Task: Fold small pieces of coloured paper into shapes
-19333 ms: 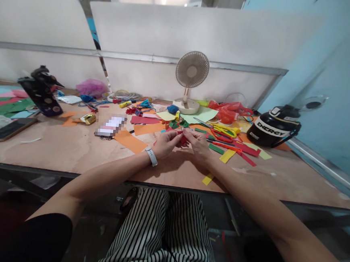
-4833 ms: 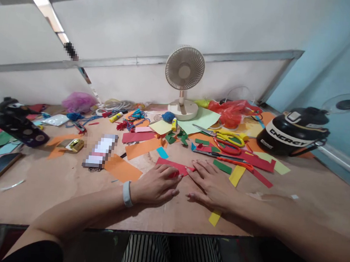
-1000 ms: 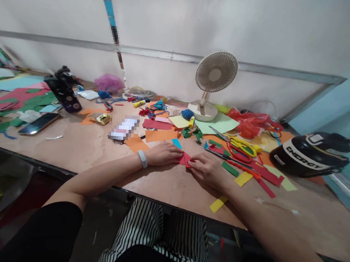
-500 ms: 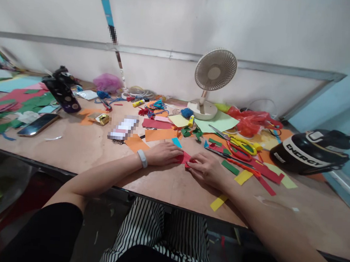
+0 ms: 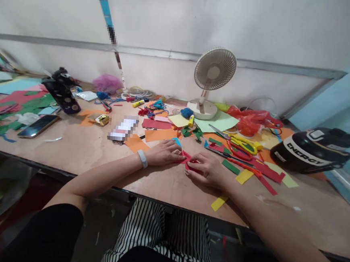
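Note:
A small piece of red paper (image 5: 186, 157) with folds in it lies on the table between my hands. My left hand (image 5: 166, 152) holds its left side, fingers close together on the paper. At the right side, my right hand (image 5: 206, 168) has the paper between thumb and fingers, and part of it is hidden there. Just beyond my left fingertips is a blue paper piece (image 5: 177, 141). Right of my right hand lie a green paper strip (image 5: 230, 167) and a yellow strip (image 5: 244, 177). Another yellow strip (image 5: 218, 203) lies nearer the table edge.
Scissors with yellow handles (image 5: 246, 144) and orange-handled scissors (image 5: 247, 166) lie at the right among paper scraps. Behind stand a small fan (image 5: 215, 69) and a yellow glue stick (image 5: 191, 120). A black jug (image 5: 309, 151) is far right; a phone (image 5: 39, 125) lies left.
The red paper shows more of its surface between my hands, with its folds spread differently. My fingers have shifted slightly on it.

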